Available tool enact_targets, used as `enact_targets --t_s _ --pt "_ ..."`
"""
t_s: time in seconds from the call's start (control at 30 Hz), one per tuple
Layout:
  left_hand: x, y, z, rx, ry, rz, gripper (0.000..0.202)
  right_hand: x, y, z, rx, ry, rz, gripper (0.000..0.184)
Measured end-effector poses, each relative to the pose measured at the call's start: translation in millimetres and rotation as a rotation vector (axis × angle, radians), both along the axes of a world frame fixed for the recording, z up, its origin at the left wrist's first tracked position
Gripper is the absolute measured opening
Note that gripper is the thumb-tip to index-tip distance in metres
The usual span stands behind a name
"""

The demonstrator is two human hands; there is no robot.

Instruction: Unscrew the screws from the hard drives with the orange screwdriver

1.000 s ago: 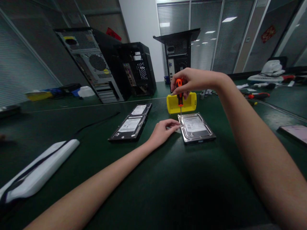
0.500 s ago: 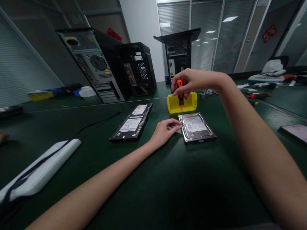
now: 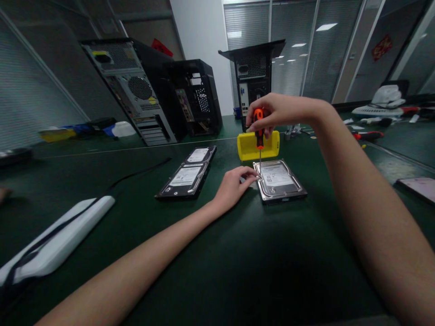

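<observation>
A hard drive (image 3: 277, 181) with a white label lies flat on the green table. My right hand (image 3: 267, 115) wraps around the orange-and-black handle of a screwdriver (image 3: 259, 131), held nearly upright. Its thin shaft points down to the drive's left edge. Right beside the tip, my left hand (image 3: 235, 184) has its thumb and index finger pinched together at that edge. Whatever is between them is too small to make out. Behind the drive stands a yellow tray (image 3: 248, 147), partly covered by the screwdriver.
Two more hard drives (image 3: 185, 176) lie end to end on the left. Computer cases (image 3: 159, 86) stand at the back. A white object with a black strap (image 3: 64, 235) is at the left, a phone-like slab (image 3: 416, 188) at the right, and a red-handled tool (image 3: 369, 135) beyond it.
My right hand and the screwdriver have shifted slightly right and up, the shaft now closer to vertical. My left hand stays at the drive's edge, with its fingers moved very slightly.
</observation>
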State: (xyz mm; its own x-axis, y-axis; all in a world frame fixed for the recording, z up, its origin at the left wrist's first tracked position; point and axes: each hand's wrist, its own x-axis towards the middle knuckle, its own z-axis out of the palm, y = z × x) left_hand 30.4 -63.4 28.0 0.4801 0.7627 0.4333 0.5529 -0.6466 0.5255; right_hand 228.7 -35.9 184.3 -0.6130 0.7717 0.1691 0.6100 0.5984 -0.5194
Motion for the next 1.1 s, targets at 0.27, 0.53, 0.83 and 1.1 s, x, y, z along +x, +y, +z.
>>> enact_targets --t_s 0.27,0.53,0.83,1.1 --pt "-0.2 1.2 -0.5 -0.012 -0.012 -0.012 0.016 -1.5 -1.0 1.3 -0.013 -0.006 -0.001 0.032" --pt "0.3 2.2 -1.6 0.002 -0.003 -0.012 0.016 -1.0 0.0 0.9 -0.011 -0.013 -0.011 0.033" --pt "-0.2 2.4 -4.0 0.030 0.014 -0.001 0.016 -0.8 1.3 0.7 -0.015 -0.023 -0.005 0.034" --pt "-0.4 2.0 -4.4 0.050 0.028 0.018 0.016 1.3 1.7 -5.2 0.013 0.016 -0.009 0.038"
